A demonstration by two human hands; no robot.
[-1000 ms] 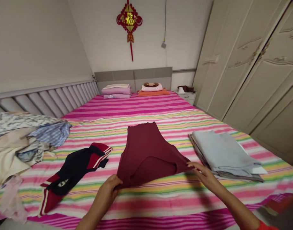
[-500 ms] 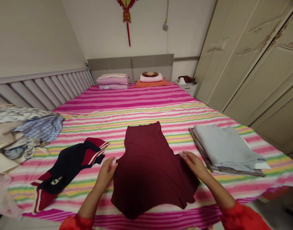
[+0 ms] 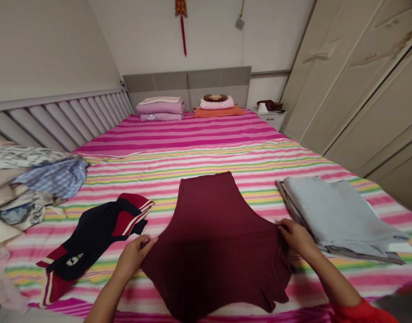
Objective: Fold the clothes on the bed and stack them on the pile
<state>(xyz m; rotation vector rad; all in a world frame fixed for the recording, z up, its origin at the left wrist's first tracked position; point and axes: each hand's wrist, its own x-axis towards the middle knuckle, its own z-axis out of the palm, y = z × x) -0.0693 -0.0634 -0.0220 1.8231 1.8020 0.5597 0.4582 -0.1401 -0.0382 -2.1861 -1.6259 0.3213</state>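
A dark maroon garment (image 3: 212, 242) lies spread on the striped bed, its narrow edge pointing away from me. My left hand (image 3: 135, 253) pinches its left edge between thumb and fingers. On the opposite side, my right hand (image 3: 295, 235) is closed on the right edge, near a bunched part of the cloth. Between my hands the fabric looks stretched wide and fairly smooth. A navy and red garment (image 3: 94, 229) with white stripes rests to the left of my left hand. Right of my right hand sits a stack of folded grey clothes (image 3: 337, 211).
A loose heap of clothes (image 3: 51, 179) covers the bed's left side by the rail (image 3: 58, 116). Folded purple bedding (image 3: 162, 107) and a pink-and-orange pile (image 3: 219, 107) stand by the headboard (image 3: 219, 80). A wardrobe (image 3: 361, 89) and a small nightstand (image 3: 273, 119) are on the right.
Both hands have taken hold of the maroon garment's side edges and moved apart, pulling the cloth wider. The view has shifted slightly.
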